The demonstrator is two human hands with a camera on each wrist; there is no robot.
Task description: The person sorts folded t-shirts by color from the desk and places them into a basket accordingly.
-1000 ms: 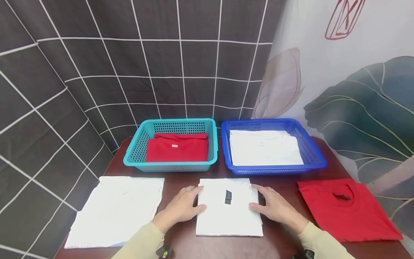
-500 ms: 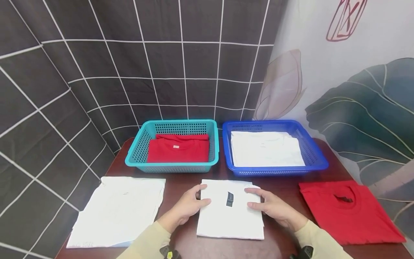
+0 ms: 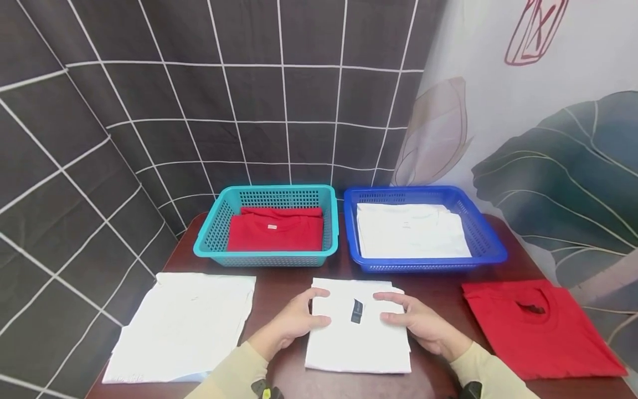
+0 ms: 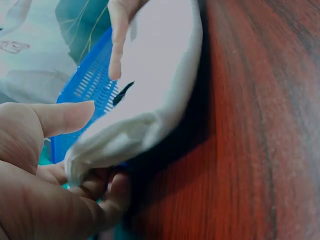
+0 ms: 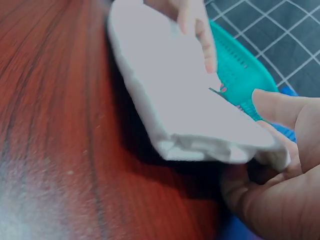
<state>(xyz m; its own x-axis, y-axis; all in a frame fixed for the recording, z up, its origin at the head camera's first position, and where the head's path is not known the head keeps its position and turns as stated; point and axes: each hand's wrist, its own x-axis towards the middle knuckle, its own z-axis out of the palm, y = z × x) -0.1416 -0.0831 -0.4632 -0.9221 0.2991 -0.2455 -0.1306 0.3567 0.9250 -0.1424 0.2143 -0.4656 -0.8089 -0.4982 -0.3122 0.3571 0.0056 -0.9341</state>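
Note:
A folded white T-shirt (image 3: pixel 356 352) with a dark neck label (image 3: pixel 356 311) lies between both hands at the front middle in the head view. My left hand (image 3: pixel 295 320) grips its left edge, thumb over the top and other fingers (image 4: pixel 117 192) tucked beneath, as the left wrist view shows. At the opposite edge my right hand (image 3: pixel 423 324) holds the T-shirt likewise, its thumb (image 5: pixel 277 107) above and fingers below. Both wrist views show dark shadow under the T-shirt's raised sides.
Behind stand a teal basket (image 3: pixel 266 259) holding folded red shirts (image 3: pixel 276 235) and a blue basket (image 3: pixel 428 264) holding folded white shirts (image 3: pixel 411 230). White shirts (image 3: pixel 181 327) lie at left, red shirts (image 3: pixel 540 330) at right, on the dark red table (image 3: pixel 279 368).
Both hands have slid from lying along the T-shirt's sides to gripping it, fingers now underneath. The T-shirt has shifted slightly toward the person.

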